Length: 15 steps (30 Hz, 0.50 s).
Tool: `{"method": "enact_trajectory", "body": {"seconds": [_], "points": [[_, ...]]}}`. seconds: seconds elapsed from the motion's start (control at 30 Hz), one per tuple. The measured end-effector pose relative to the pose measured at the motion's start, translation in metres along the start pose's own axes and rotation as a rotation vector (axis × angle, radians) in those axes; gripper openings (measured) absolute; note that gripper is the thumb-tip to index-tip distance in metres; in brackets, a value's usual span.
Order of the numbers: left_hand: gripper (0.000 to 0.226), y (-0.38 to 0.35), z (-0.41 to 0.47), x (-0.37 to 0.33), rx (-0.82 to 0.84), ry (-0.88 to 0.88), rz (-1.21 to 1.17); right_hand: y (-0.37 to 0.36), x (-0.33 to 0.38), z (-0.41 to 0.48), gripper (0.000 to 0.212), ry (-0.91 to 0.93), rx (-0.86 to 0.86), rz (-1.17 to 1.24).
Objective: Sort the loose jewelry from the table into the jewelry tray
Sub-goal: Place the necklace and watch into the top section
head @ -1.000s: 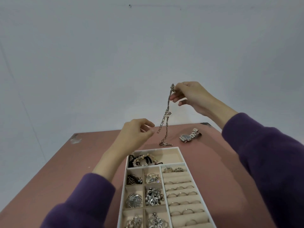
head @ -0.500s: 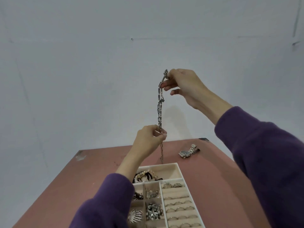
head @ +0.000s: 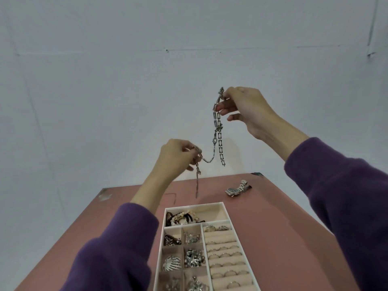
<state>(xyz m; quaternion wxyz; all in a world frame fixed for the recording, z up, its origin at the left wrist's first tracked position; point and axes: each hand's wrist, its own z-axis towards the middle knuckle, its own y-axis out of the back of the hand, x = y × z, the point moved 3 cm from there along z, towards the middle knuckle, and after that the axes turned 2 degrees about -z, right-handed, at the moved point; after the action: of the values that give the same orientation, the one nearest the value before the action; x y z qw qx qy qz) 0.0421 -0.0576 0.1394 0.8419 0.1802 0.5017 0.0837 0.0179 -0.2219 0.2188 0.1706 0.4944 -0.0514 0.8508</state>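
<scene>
**Chain aloft, not yet in the tray**

I find the chain (head: 217, 122) in mid-air at frame centre, above the tabletop (head: 273, 217) and just beyond the jewelry tray (head: 225, 211) at lower centre. The right grip (head: 245, 106), upper right of centre, pinches its top end. The left grip (head: 177, 158), lower and to the left, pinches it midway, with a slack loop between and a tail hanging below.

Judgement: placing step in hand. The next move calls for lowering it, tail first, into the tray's uppermost long compartment, whose right half looks free. A watch (head: 237, 189) lies unsorted on the tabletop.
</scene>
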Motion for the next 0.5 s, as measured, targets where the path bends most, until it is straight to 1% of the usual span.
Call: {"method": "enact_trajectory", "body": {"seconds": [0.17,0.43,0.5], "points": [[0.015,0.0,-0.002,-0.006,0.018,0.033,0.043,0.002,-0.021,-0.017,0.012,-0.075,0.079,-0.053],[0.012,-0.014,-0.011,0.032,0.087,0.134,0.116,-0.01,-0.045,-0.036,0.012,-0.131,0.195,-0.117],[0.017,-0.02,-0.013,0.041,0.115,0.162,0.116,-0.013,-0.051,-0.038,0.013,-0.138,0.216,-0.136]]}}
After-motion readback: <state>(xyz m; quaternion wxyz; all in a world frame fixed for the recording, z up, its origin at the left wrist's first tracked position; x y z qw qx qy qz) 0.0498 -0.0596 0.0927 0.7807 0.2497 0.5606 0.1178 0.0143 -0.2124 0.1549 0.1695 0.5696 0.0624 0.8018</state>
